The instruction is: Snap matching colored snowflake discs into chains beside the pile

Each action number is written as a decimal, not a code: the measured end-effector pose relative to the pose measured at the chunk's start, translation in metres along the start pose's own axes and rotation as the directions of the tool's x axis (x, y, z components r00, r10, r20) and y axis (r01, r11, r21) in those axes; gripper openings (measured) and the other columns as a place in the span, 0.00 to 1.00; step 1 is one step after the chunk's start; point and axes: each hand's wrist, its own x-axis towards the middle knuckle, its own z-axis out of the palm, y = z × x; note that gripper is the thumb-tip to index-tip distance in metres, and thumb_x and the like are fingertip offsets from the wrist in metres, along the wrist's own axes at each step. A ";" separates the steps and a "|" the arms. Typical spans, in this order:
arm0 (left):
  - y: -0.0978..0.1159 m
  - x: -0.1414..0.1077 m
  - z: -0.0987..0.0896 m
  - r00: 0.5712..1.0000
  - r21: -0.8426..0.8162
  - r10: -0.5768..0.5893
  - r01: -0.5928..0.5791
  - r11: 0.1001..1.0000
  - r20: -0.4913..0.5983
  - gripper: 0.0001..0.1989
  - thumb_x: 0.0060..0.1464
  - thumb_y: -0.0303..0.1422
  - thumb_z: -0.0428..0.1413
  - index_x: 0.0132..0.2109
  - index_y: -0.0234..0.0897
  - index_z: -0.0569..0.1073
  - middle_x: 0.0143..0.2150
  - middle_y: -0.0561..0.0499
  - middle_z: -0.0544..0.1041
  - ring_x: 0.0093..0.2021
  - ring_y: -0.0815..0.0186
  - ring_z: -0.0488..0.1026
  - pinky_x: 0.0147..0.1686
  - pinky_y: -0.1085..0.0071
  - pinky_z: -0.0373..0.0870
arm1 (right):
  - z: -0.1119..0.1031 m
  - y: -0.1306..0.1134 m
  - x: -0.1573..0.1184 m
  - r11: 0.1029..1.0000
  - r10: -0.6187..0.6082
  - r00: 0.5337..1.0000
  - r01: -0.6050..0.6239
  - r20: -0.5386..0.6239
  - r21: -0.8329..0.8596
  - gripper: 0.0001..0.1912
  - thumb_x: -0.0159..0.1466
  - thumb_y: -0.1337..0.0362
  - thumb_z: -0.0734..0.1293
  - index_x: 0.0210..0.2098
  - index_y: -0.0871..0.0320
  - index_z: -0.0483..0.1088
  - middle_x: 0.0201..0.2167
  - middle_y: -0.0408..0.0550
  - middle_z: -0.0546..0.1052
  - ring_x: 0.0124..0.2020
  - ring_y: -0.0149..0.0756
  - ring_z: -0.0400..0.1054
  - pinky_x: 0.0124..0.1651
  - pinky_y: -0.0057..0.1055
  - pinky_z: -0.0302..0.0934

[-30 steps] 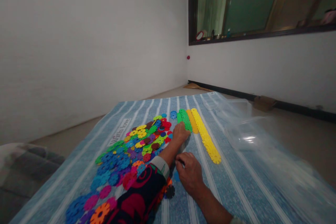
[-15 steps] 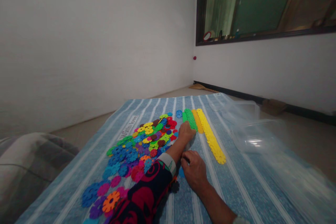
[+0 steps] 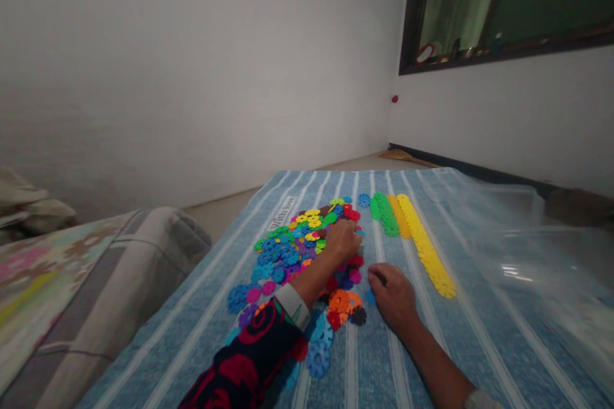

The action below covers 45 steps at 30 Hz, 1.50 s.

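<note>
Flower-shaped plastic discs in many colours lie in a loose pile (image 3: 283, 252) on a blue striped cloth (image 3: 201, 332). Over the right part of this pile, my left hand (image 3: 343, 243) reaches down with bent fingers; its fingertips are at the discs, and whether they grip one cannot be made out. My right hand (image 3: 394, 294) rests curled on the cloth right of the pile, its fingers closed, with their contents hidden. Overlapping discs form a long yellow row (image 3: 426, 246), a shorter orange-yellow row (image 3: 399, 216) and green rows (image 3: 386, 214). A blue disc (image 3: 364, 200) lies beside the green ones.
Clear plastic containers (image 3: 508, 204) stand along the right side of the cloth. To the left is a surface covered with grey and patterned fabric (image 3: 119, 281). A white wall (image 3: 215, 77) rises behind, with a dark-framed window (image 3: 480, 6) at the upper right.
My left hand has moved from the green row back to the pile on the left. The view has turned left, bringing more of the fabric-covered surface into sight. My right hand stays curled.
</note>
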 end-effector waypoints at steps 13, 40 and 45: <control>-0.115 -0.036 -0.042 0.994 0.114 -0.107 0.108 0.988 -0.012 0.10 0.53 0.29 0.53 0.35 0.42 0.79 0.39 0.50 0.81 0.46 0.61 0.75 0.45 0.71 0.66 | -0.005 -0.002 -0.002 0.999 0.024 1.000 -0.024 0.002 -0.021 0.14 0.62 0.61 0.59 0.35 0.55 0.77 0.35 0.48 0.80 0.40 0.40 0.71 0.44 0.34 0.61; -0.142 -0.084 -0.017 0.991 0.037 -0.034 0.039 0.999 -0.133 0.12 0.57 0.28 0.50 0.45 0.35 0.75 0.49 0.42 0.78 0.52 0.57 0.72 0.55 0.64 0.66 | -0.007 0.008 -0.002 1.000 0.013 0.999 -0.013 0.030 -0.002 0.16 0.60 0.56 0.59 0.34 0.56 0.77 0.36 0.51 0.80 0.40 0.42 0.72 0.44 0.36 0.63; -0.148 -0.081 -0.013 0.997 0.016 0.037 -0.036 0.999 -0.067 0.20 0.56 0.26 0.50 0.56 0.41 0.70 0.58 0.46 0.74 0.59 0.60 0.68 0.61 0.65 0.61 | -0.009 0.008 -0.004 1.000 0.027 0.998 -0.027 0.054 0.003 0.17 0.60 0.55 0.59 0.34 0.55 0.77 0.36 0.50 0.80 0.40 0.42 0.72 0.44 0.36 0.63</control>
